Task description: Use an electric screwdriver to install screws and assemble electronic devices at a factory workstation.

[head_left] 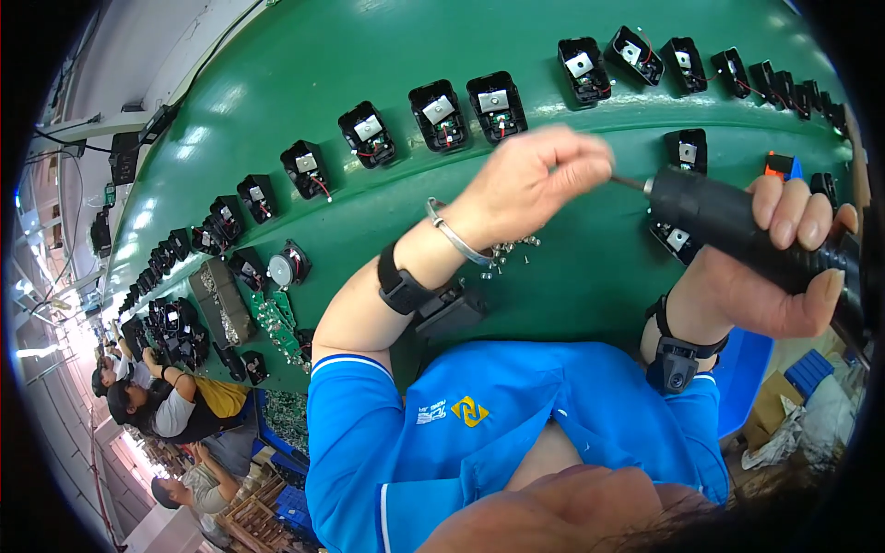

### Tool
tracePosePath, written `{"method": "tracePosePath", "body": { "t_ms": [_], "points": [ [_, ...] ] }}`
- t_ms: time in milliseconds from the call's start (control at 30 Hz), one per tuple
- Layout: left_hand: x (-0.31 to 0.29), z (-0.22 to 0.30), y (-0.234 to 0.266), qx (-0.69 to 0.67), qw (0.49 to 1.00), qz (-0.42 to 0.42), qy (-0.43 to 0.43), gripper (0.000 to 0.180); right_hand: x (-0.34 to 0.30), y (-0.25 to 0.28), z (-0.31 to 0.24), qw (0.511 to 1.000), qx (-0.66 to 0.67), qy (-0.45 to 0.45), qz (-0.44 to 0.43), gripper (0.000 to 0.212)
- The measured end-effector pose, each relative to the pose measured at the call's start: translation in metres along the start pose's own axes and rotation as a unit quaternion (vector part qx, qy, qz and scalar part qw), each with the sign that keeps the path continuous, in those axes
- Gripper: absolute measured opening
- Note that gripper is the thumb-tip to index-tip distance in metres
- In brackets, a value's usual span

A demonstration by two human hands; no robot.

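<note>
My right hand is wrapped round a black electric screwdriver, held level above the bench with its bit pointing left. At the tip of that bit, the thumb and fingers of my left hand are pinched together. Whatever lies between them is too small or blurred to make out. Loose silver screws lie on the green bench below my left wrist. An open black housing with a metal plate sits partly hidden under the screwdriver. Another black housing stands just beyond it.
Open black housings with metal plates and red wires form a long row across the green bench. To the left lie a round speaker, green circuit boards and a long box. Other people work at far left. A blue bin stands at right.
</note>
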State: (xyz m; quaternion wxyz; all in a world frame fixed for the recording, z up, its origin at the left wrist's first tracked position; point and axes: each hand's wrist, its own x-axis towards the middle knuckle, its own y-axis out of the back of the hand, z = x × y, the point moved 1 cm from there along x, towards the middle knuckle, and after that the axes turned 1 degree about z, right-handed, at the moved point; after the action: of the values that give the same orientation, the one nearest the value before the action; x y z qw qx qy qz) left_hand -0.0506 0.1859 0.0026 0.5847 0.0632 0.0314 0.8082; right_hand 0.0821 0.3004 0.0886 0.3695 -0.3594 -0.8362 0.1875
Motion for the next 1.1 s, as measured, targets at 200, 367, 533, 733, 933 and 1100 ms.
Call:
{"method": "tracePosePath", "body": {
  "t_ms": [200,367,533,733,933,1100],
  "points": [
    [0.053,-0.022,0.017,0.462,0.86,0.146,-0.161,0.061,0.026,0.012,0.024,0.997,-0.018,0.062,0.049,0.025],
    [0.076,-0.041,0.011,0.551,0.811,0.133,-0.141,0.063,0.033,0.021,0.058,0.995,-0.027,0.073,0.055,0.025],
    [0.065,-0.043,0.022,0.487,0.858,0.106,-0.125,0.058,0.033,0.018,0.082,0.982,-0.128,0.084,0.11,0.023],
    [0.056,-0.041,0.024,0.444,0.88,0.084,-0.144,0.061,0.032,0.014,0.096,0.976,-0.166,0.1,0.095,0.023],
    [0.052,-0.047,0.024,0.439,0.879,0.093,-0.163,0.061,0.024,0.012,0.104,0.982,-0.122,0.078,0.122,0.022],
    [0.05,-0.047,0.025,0.447,0.872,0.099,-0.173,0.06,0.024,0.014,0.105,0.981,-0.145,0.089,0.092,0.02]
  ]
}}
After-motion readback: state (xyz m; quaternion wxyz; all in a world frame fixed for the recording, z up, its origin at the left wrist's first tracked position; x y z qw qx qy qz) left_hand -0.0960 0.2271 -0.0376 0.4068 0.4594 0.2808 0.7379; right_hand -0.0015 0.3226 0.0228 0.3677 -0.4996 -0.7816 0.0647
